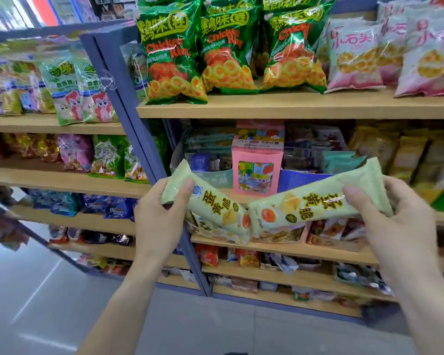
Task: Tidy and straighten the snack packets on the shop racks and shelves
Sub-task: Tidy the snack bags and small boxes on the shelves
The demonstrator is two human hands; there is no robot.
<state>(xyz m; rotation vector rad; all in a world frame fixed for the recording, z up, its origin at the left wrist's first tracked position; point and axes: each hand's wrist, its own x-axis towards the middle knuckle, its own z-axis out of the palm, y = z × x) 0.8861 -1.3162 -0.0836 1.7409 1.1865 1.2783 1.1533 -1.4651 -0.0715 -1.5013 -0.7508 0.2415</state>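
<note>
Left hand point(162, 213): fingers curled, thumb on top, gripping upper end of left pale-green packet point(210, 208). Right hand point(395, 213): fingers curled, thumb pressed on front, gripping right end of right pale-green packet point(315, 201). Both forearms raised from below, hands held in front of pink box point(256, 162), one on each side of it. Left packet tilted down to the right; right packet tilted up to the right; lower ends nearly meeting below pink box (contact not discernible). Each packet: dark characters, egg-yolk picture near lower end. More such packets point(215, 231) lying on wooden shelf point(280, 245) below pink box. Green ring-snack bags point(172, 52) standing above pink box.
</note>
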